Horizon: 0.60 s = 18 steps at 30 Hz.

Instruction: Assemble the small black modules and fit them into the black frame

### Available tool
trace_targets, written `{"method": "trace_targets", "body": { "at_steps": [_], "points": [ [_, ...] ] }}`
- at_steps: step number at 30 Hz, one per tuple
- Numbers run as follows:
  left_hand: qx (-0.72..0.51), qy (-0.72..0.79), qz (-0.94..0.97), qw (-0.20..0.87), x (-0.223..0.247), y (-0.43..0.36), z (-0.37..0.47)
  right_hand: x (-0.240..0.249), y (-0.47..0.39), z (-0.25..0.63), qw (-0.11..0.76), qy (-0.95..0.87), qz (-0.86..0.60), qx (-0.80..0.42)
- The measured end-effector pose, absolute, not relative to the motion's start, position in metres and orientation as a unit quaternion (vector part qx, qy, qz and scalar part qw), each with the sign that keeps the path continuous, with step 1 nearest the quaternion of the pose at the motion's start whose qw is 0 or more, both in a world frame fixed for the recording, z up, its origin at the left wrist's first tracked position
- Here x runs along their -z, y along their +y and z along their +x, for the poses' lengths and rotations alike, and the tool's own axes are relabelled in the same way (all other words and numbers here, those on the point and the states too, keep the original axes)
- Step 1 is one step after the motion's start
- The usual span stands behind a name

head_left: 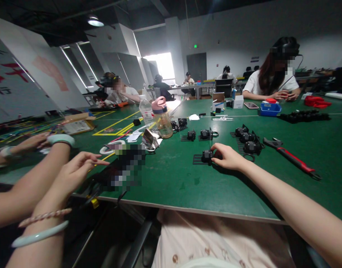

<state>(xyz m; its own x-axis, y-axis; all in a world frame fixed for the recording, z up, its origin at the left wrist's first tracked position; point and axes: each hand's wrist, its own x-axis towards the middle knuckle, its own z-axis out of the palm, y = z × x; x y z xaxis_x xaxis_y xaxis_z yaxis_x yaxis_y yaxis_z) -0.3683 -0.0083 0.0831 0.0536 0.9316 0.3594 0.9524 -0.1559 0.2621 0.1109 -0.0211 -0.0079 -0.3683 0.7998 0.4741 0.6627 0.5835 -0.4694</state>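
Observation:
My right hand [226, 157] has its thumb and fingers closed on a small black module [206, 156], camera-like, with a flat slotted bracket on its left, at the table surface. Similar black modules [205, 134] stand behind it, and a cluster of them [249, 143] sits to the right. On the left, my left hand [83, 163], the one with a beaded bracelet and pale bangle on its arm, has its index finger stretched toward a dark, pixelated device [123, 163]. That hand shows nothing held; whether the fingertip touches the device I cannot tell.
Red-handled pliers [295, 160] lie at right. A pink-lidded bottle [163, 121], clear bottle [145, 109] and white cable [112, 146] stand or lie at centre-left. A blue bin [270, 108] is farther back. Another person's arms [34, 175] reach in from the left; a person sits across the table.

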Motion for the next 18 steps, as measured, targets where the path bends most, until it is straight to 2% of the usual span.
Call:
{"method": "trace_targets", "body": {
  "at_steps": [3,10,15,18],
  "points": [
    [0.357,-0.584,-0.716,-0.14,-0.076,-0.02,-0.384,0.007,-0.022,0.11,0.343,-0.821,-0.445,-0.102],
    [0.407,-0.562,-0.683,-0.227,-0.056,-0.028,-0.403,0.007,-0.022,0.11,0.346,-0.819,-0.447,-0.103],
    [0.38,-0.563,-0.707,-0.197,-0.048,-0.022,-0.405,0.008,-0.022,0.11,0.344,-0.819,-0.449,-0.103],
    [0.317,-0.595,-0.733,-0.088,-0.049,-0.018,-0.401,0.007,-0.022,0.11,0.342,-0.818,-0.45,-0.104]
  ]
}}
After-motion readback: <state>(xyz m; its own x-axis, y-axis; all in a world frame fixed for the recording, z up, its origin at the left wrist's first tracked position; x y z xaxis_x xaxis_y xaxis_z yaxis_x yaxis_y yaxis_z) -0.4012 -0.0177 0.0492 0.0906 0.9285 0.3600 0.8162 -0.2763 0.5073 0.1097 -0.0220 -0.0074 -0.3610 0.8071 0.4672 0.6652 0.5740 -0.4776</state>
